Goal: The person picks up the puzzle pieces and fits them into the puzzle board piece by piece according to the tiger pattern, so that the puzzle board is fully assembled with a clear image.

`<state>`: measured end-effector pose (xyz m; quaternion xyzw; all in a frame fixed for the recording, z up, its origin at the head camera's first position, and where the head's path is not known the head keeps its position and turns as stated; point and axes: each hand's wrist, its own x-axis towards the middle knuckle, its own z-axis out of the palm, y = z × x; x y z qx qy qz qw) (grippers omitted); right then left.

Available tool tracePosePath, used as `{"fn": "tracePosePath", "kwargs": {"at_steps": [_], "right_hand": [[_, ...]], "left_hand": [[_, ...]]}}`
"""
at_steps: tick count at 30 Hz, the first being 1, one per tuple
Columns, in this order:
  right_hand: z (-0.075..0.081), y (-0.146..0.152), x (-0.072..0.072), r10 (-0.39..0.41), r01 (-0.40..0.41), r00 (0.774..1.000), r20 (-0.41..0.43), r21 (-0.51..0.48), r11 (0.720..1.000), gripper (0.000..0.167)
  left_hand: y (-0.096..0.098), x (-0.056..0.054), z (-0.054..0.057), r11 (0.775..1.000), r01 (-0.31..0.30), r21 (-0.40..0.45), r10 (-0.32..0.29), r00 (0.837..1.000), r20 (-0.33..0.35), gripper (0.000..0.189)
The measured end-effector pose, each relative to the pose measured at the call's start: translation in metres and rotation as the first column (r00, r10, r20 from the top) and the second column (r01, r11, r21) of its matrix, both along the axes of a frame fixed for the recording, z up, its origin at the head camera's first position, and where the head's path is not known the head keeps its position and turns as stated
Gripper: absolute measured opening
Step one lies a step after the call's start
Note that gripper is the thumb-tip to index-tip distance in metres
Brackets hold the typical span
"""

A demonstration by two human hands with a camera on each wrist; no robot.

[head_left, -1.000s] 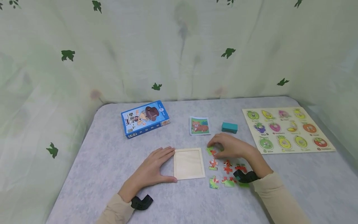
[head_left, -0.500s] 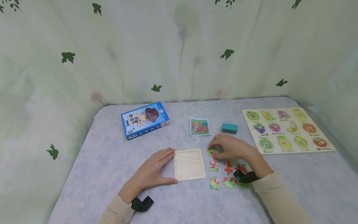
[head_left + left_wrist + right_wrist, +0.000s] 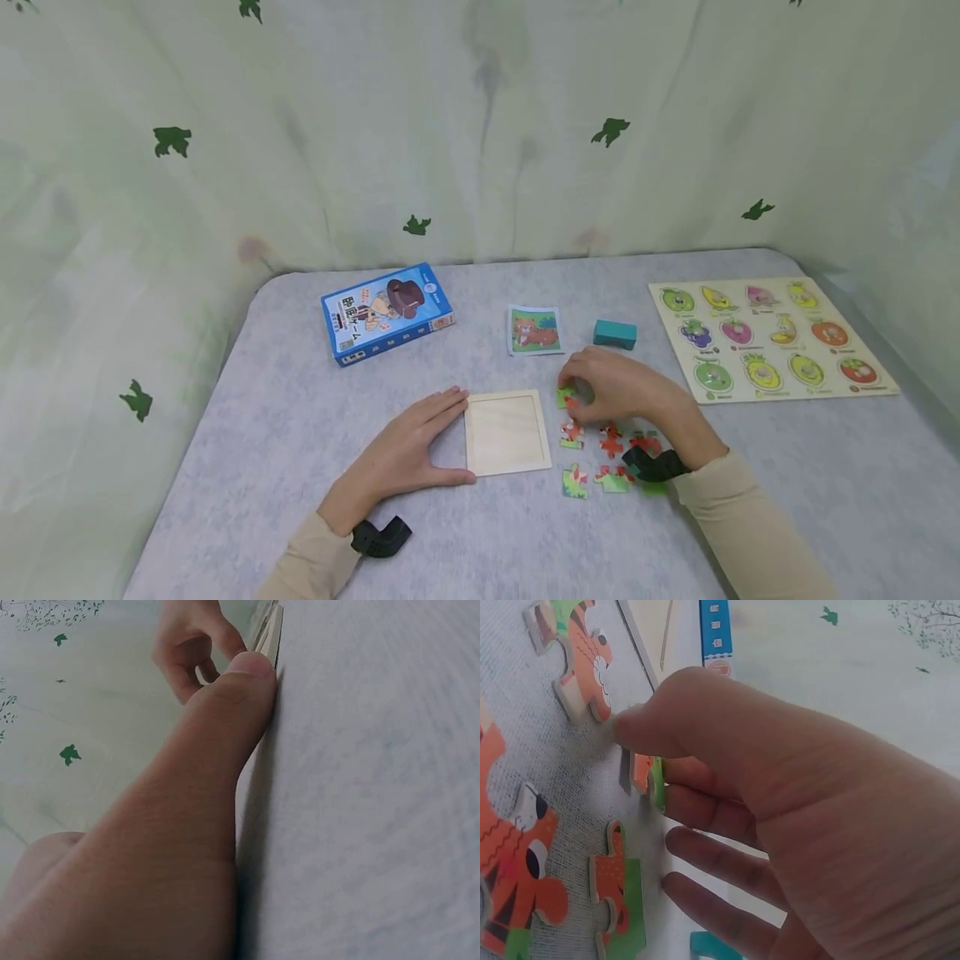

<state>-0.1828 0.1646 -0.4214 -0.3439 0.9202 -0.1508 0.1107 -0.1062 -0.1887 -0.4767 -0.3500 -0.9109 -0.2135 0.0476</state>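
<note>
In the head view a shallow square wooden tray [image 3: 508, 393] lies on the table. My left hand [image 3: 408, 442] rests at its left side with spread, fairly straight fingers, fingertips at the far corner and thumb at the near corner. My right hand [image 3: 618, 387] is just right of the tray. Its thumb and forefinger pinch a green and orange jigsaw piece [image 3: 657, 784], partly hidden by the fingers. Several other jigsaw pieces lie nearby in rows, among them a fox-face piece [image 3: 611, 442] and a green-edged piece [image 3: 574, 482]. The right wrist partly covers the rightmost pieces.
Behind the tray lies a small picture card [image 3: 534, 331] showing an animal, with a teal block [image 3: 615, 334] to its right. A blue game box [image 3: 387, 313] sits at the back left. A fruit puzzle board [image 3: 772, 342] lies on the right. A leaf-patterned curtain surrounds the table.
The head view has tilted slightly, shifting the scene up. My right thumb has drawn a little closer to the forefinger at the jigsaw piece. My left hand stays at the tray.
</note>
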Motion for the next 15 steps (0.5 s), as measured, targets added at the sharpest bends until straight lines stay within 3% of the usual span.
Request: {"fn": "tracePosePath", "kwargs": {"at_steps": [15], "right_hand": [[0.0032,-0.0082,0.003,0.028,-0.028,1.0,-0.009,-0.069,0.997,0.033]], "left_hand": [[0.0002,-0.0014,0.0006,1.0,-0.014,-0.015,0.015,0.999,0.03,0.109]]}}
